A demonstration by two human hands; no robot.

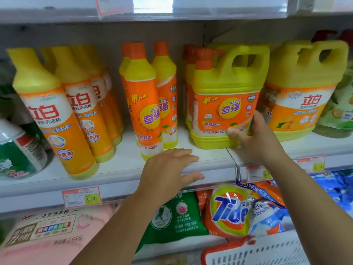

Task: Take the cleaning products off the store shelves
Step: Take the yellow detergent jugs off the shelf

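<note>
Fingers [257, 119] of the right hand [257, 139] grip the lower right corner of the Keon detergent jug [225, 88]; left hand [166, 169] spread open nearby.

The squat yellow plastic jug [227, 104] wears an orange label with a yellow disc and purple characters; its pump cap is orange. The tall yellow plastic bottles with orange caps [142, 104] carry the same orange label and yellow disc. The slanting yellow plastic bottles [55, 115] have white-and-orange labels with red characters and blue round seals. The white metal shelf [114, 169] bears white paper price tags [82, 197] edged pink, each with a yellow patch. The orange plastic detergent bag [227, 209] shows a yellow-and-orange bullseye under blue letters. The soft plastic bag [177, 213] is green with white print.
</note>
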